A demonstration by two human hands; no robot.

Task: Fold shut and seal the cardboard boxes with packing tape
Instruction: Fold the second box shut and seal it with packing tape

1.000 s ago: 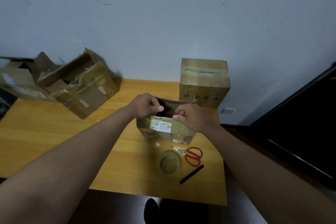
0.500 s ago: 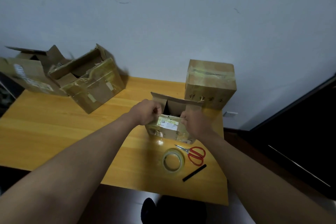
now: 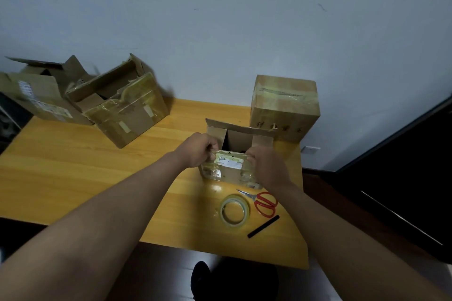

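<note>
My left hand [image 3: 199, 149] and right hand [image 3: 265, 166] grip the open box's [image 3: 230, 168] near flap; tape [image 3: 234, 210], scissors [image 3: 265, 203] (red) lie just before it on the table [image 3: 73, 173].

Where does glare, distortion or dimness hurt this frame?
Head view: dim overall; wide-angle bends the table edges; glare spot on the wood near the tape roll; shiny old tape on the small box obscures its label; left hand and right hand reasonably sharp.

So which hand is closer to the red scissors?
The right hand. It grips the near flap of the small open box just above the scissors; the left hand grips the flap's far corner.
</note>
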